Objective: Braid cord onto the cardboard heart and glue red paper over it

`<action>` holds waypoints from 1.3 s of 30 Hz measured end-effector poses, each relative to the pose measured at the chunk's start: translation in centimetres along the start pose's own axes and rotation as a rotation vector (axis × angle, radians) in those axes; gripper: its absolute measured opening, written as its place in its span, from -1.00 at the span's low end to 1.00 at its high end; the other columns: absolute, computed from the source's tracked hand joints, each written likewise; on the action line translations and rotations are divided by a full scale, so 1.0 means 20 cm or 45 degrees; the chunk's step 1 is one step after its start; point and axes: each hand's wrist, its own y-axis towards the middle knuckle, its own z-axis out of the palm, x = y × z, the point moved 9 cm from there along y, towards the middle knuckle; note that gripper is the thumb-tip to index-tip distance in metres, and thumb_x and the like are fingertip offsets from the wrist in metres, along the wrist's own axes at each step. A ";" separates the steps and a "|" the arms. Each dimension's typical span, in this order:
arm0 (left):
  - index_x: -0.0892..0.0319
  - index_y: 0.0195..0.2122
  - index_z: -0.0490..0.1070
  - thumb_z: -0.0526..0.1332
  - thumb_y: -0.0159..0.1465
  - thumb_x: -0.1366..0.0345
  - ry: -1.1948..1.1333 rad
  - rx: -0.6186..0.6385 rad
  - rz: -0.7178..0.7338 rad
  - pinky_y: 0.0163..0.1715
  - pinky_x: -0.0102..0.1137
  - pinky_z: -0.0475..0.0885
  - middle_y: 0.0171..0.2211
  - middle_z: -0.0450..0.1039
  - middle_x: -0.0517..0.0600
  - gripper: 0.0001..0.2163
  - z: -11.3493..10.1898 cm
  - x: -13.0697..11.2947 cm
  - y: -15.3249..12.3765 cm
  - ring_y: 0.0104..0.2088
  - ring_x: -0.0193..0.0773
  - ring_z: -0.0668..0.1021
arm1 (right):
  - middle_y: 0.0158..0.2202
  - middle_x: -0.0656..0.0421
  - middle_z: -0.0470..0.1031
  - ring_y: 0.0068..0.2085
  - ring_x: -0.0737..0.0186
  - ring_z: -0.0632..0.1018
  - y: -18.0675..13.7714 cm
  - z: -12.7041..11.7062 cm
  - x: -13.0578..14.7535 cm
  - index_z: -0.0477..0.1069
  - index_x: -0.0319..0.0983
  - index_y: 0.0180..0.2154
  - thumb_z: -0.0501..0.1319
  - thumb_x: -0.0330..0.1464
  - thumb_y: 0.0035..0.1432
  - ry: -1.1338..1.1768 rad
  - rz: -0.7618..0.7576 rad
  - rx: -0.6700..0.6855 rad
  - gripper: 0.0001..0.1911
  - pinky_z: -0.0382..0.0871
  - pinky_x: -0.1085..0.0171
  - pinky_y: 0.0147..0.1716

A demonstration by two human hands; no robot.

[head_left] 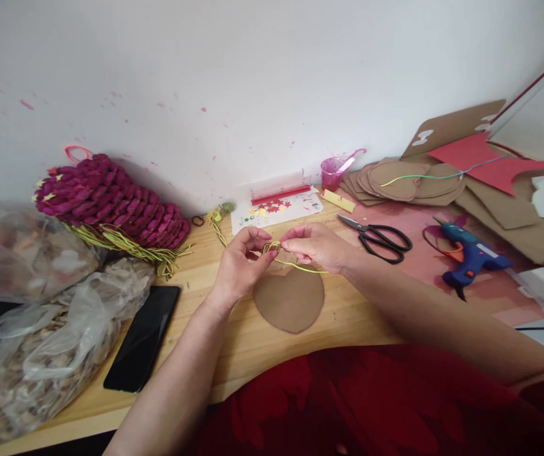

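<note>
My left hand [242, 263] and my right hand [316, 245] meet over the wooden table [253, 342], both pinched on a thin yellow-green cord [295, 265]. A small loop of the cord sits between the fingertips, and its tail trails right over a brown heart-shaped cardboard piece [289, 299] lying flat just below the hands. Neither hand touches the heart.
Black scissors [380, 239] and a blue glue gun [468, 253] lie to the right. A stack of cardboard hearts [409, 180] and red paper [494, 161] sit at the back right. A magenta woven piece [110, 202], plastic bags [38, 342] and a black phone [143, 335] are on the left.
</note>
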 end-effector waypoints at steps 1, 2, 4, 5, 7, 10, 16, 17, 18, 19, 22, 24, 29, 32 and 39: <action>0.15 -0.15 0.36 0.37 0.17 0.27 0.018 0.000 0.006 -0.37 -0.43 0.38 -0.35 0.51 -0.05 -0.73 0.00 0.00 0.00 -0.33 -0.31 0.56 | -0.58 0.29 0.32 -0.64 0.52 0.22 0.00 0.00 0.00 0.45 -0.28 -0.46 0.33 -0.50 -0.05 -0.006 0.007 0.009 -0.92 0.00 0.42 -0.69; 0.15 -0.15 0.36 0.36 0.18 0.28 0.053 -0.011 0.020 -0.35 -0.42 0.38 -0.35 0.52 -0.05 -0.74 0.00 0.00 0.00 -0.32 -0.30 0.57 | -0.58 0.30 0.31 -0.64 0.52 0.21 0.00 0.00 -0.01 0.45 -0.28 -0.46 0.33 -0.50 -0.04 -0.009 0.012 0.017 -0.92 -0.02 0.42 -0.69; 0.14 -0.14 0.38 0.36 0.18 0.30 0.184 -0.064 0.073 -0.31 -0.40 0.39 -0.29 0.55 -0.02 -0.75 -0.02 -0.03 0.00 -0.26 -0.27 0.59 | -0.61 0.32 0.29 -0.65 0.52 0.20 0.00 0.00 -0.01 0.44 -0.28 -0.46 0.32 -0.49 -0.03 -0.015 0.013 0.032 -0.93 -0.04 0.42 -0.68; 0.15 -0.14 0.40 0.36 0.17 0.32 0.262 -0.101 0.113 -0.32 -0.41 0.40 -0.24 0.56 0.01 -0.75 -0.03 -0.05 0.00 -0.22 -0.25 0.59 | -0.62 0.32 0.28 -0.65 0.52 0.20 0.00 0.01 -0.01 0.44 -0.27 -0.45 0.32 -0.48 -0.02 -0.017 0.009 0.038 -0.93 -0.04 0.41 -0.68; 0.15 -0.15 0.44 0.37 0.16 0.35 0.371 -0.179 0.213 -0.40 -0.44 0.40 -0.14 0.55 0.05 -0.76 -0.05 -0.10 -0.01 -0.18 -0.23 0.58 | -0.62 0.33 0.28 -0.66 0.52 0.20 0.00 0.01 -0.01 0.45 -0.27 -0.44 0.32 -0.47 -0.02 -0.020 0.003 0.045 -0.94 -0.04 0.41 -0.68; 0.15 -0.20 0.49 0.32 0.21 0.38 0.338 -0.233 0.364 -0.52 -0.50 0.41 -0.05 0.49 0.08 -0.87 -0.05 -0.18 -0.05 -0.14 -0.23 0.57 | -0.60 0.31 0.33 -0.65 0.52 0.22 0.00 0.00 0.00 0.46 -0.28 -0.45 0.32 -0.49 -0.05 -0.026 0.014 0.024 -0.94 -0.03 0.41 -0.68; 0.16 -0.23 0.56 0.29 0.23 0.44 0.395 -0.171 0.524 -0.36 -0.47 0.59 -0.06 0.47 0.07 -0.89 -0.01 -0.23 -0.08 -0.12 -0.26 0.59 | -0.65 0.34 0.25 -0.66 0.53 0.18 0.00 0.02 0.00 0.46 -0.29 -0.48 0.34 -0.44 -0.07 0.062 0.028 0.074 -0.93 -0.06 0.41 -0.68; 0.17 -0.23 0.56 0.29 0.24 0.45 0.429 -0.172 0.544 -0.33 -0.46 0.60 -0.06 0.48 0.07 -0.89 -0.01 -0.23 -0.08 -0.12 -0.26 0.60 | -0.64 0.33 0.27 -0.66 0.53 0.19 0.00 0.02 -0.01 0.45 -0.29 -0.49 0.35 -0.43 -0.08 0.072 0.032 0.068 -0.91 -0.06 0.42 -0.68; 0.17 -0.24 0.56 0.28 0.24 0.46 0.468 -0.174 0.573 -0.27 -0.43 0.62 -0.07 0.49 0.06 -0.89 -0.01 -0.23 -0.08 -0.11 -0.26 0.60 | -0.61 0.31 0.31 -0.65 0.53 0.20 0.00 0.01 -0.01 0.45 -0.29 -0.50 0.36 -0.42 -0.08 0.082 0.038 0.056 -0.89 -0.05 0.43 -0.68; 0.17 -0.24 0.56 0.28 0.25 0.47 0.514 -0.177 0.612 -0.19 -0.39 0.62 -0.08 0.50 0.06 -0.89 -0.01 -0.25 -0.09 -0.08 -0.25 0.60 | -0.58 0.29 0.35 -0.64 0.53 0.22 0.00 0.01 -0.01 0.45 -0.29 -0.50 0.36 -0.42 -0.09 0.092 0.044 0.043 -0.88 -0.03 0.43 -0.68; 0.17 -0.24 0.55 0.28 0.25 0.50 0.676 -0.187 0.744 0.02 -0.29 0.55 -0.07 0.52 0.07 -0.88 0.01 -0.28 -0.11 -0.01 -0.20 0.58 | -0.53 0.24 0.40 -0.63 0.53 0.25 0.01 0.00 -0.02 0.47 -0.31 -0.48 0.37 -0.42 -0.09 0.133 0.065 0.038 -0.89 -0.02 0.44 -0.68; 0.20 -0.23 0.53 0.26 0.26 0.50 0.740 -0.182 0.797 0.03 -0.30 0.54 -0.01 0.50 0.11 -0.88 0.03 -0.29 -0.12 -0.03 -0.22 0.60 | -0.54 0.24 0.38 -0.62 0.53 0.23 0.00 0.01 -0.02 0.48 -0.32 -0.48 0.37 -0.42 -0.08 0.156 0.078 0.063 -0.89 -0.03 0.44 -0.68; 0.21 -0.16 0.48 0.24 0.30 0.49 0.823 -0.160 0.864 0.01 -0.32 0.55 0.07 0.45 0.14 -0.88 0.06 -0.28 -0.14 -0.07 -0.24 0.63 | -0.56 0.25 0.35 -0.62 0.53 0.20 0.00 0.03 -0.03 0.44 -0.33 -0.51 0.38 -0.42 -0.07 0.209 0.107 0.115 -0.86 -0.05 0.44 -0.68; 0.21 -0.16 0.46 0.22 0.31 0.49 0.863 -0.155 0.880 0.02 -0.33 0.54 0.07 0.45 0.14 -0.88 0.07 -0.28 -0.14 -0.07 -0.25 0.62 | -0.55 0.25 0.35 -0.61 0.53 0.21 0.00 0.04 -0.03 0.44 -0.33 -0.50 0.38 -0.40 -0.07 0.210 0.119 0.132 -0.84 -0.07 0.44 -0.67; 0.18 -0.18 0.45 0.22 0.29 0.49 0.913 -0.176 0.873 0.02 -0.34 0.53 -0.02 0.51 0.09 -0.88 0.06 -0.28 -0.14 -0.01 -0.22 0.59 | -0.62 0.31 0.26 -0.63 0.53 0.18 0.00 0.05 -0.03 0.42 -0.31 -0.51 0.36 -0.38 -0.03 0.148 0.047 0.176 -0.83 -0.12 0.43 -0.67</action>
